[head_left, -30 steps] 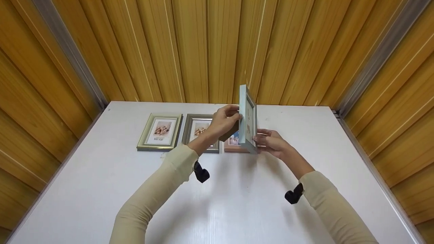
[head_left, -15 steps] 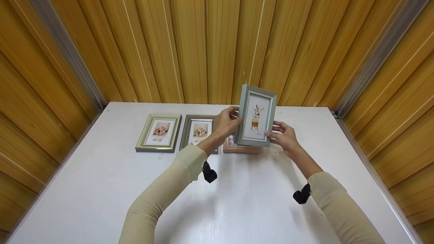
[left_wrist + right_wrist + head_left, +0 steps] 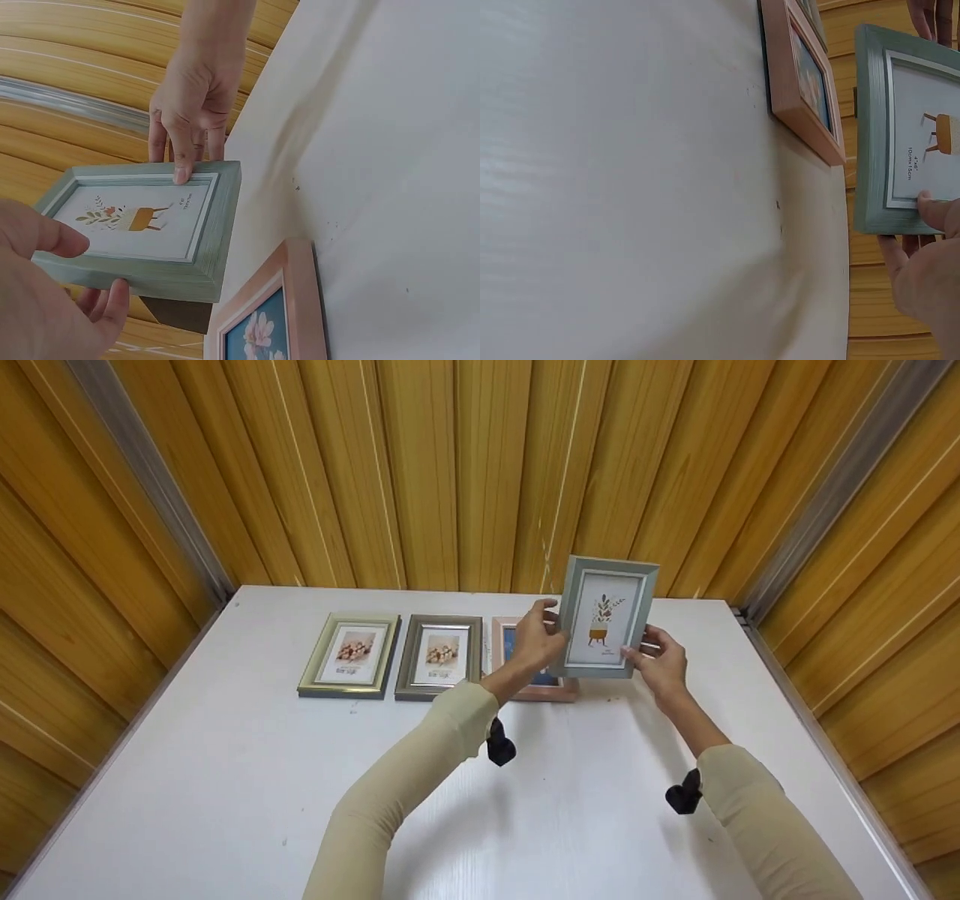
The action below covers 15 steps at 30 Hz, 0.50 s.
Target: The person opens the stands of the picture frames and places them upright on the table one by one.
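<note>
A grey-green picture frame (image 3: 609, 615) with a plant-pot print is held up off the white table, its face towards the head camera. My right hand (image 3: 664, 664) pinches its lower right edge, thumb on the front and fingers behind. Around the left edge is my left hand (image 3: 536, 641), its thumb at the frame's side. In the left wrist view, a brown stand (image 3: 176, 313) shows beneath the grey-green frame. Partly hidden by my left hand and the raised frame, a pink picture frame (image 3: 562, 692) lies on the table.
To the left lie a gold picture frame (image 3: 386, 660) and a grey-brown picture frame (image 3: 405, 664), both face up in a row with the pink one. The white table (image 3: 600, 810) meets a yellow wood-look panel wall (image 3: 420, 472) at the back.
The grey-green frame has turned from edge-on to face the head camera and moved right with both hands. More of the pink frame shows now.
</note>
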Tool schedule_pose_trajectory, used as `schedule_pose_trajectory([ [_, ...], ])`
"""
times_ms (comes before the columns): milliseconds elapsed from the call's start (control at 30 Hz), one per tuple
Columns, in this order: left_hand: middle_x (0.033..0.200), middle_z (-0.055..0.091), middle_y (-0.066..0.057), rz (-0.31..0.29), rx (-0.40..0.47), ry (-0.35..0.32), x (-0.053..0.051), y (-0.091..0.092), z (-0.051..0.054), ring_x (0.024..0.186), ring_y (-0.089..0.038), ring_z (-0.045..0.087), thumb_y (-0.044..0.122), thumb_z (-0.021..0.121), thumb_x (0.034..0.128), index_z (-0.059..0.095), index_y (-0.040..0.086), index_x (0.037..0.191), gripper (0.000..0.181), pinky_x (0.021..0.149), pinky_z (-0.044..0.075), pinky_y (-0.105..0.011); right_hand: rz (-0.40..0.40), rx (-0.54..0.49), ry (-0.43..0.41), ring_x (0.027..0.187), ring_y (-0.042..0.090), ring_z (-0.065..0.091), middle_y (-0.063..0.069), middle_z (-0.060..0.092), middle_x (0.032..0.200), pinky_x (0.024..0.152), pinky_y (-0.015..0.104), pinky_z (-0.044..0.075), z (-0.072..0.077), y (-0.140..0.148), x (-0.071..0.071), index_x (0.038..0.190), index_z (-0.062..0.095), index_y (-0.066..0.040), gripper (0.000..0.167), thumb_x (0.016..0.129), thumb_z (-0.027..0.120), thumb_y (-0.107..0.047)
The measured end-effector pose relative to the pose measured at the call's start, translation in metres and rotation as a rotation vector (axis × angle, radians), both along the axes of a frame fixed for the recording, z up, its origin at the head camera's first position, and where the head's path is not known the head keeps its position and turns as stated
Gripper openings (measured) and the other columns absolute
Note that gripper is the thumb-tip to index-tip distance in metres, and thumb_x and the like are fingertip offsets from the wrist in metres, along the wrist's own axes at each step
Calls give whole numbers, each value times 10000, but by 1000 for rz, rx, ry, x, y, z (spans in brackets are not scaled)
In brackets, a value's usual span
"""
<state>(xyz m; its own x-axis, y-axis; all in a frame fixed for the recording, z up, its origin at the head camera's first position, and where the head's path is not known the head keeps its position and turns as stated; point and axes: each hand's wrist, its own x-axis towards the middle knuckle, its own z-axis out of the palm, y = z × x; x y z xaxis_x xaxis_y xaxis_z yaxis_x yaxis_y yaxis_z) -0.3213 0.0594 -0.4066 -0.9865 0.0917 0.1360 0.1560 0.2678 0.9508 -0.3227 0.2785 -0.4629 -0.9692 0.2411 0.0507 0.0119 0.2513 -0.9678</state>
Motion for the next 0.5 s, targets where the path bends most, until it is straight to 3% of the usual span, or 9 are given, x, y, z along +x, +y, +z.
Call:
schedule_pose_trajectory([
  [100,1299,637,-168,-46,25,-19,-4,13,-5,1186,-298,646,-39,634,876,517,50,1442,585,998,545,-389,-78,24,25,1218,219,569,203,528,1414,945,183,544,-1,9,-4,1486,452,9,582,943,658,28],
  [300,1453,567,-147,-121,26,-72,-10,28,-17,1358,-317,540,-35,621,872,483,98,1513,668,1120,477,-426,-150,76,23,1347,324,538,218,510,1466,1120,380,482,-10,22,-9,1502,414,2,586,962,641,8],
  [500,1450,451,-182,-173,19,-134,-19,43,-31,1348,-342,513,-3,679,812,365,206,1597,871,1111,472,-444,-183,97,11,1368,350,517,238,489,1490,1140,441,458,-20,34,-15,1511,371,19,604,965,629,14],
])
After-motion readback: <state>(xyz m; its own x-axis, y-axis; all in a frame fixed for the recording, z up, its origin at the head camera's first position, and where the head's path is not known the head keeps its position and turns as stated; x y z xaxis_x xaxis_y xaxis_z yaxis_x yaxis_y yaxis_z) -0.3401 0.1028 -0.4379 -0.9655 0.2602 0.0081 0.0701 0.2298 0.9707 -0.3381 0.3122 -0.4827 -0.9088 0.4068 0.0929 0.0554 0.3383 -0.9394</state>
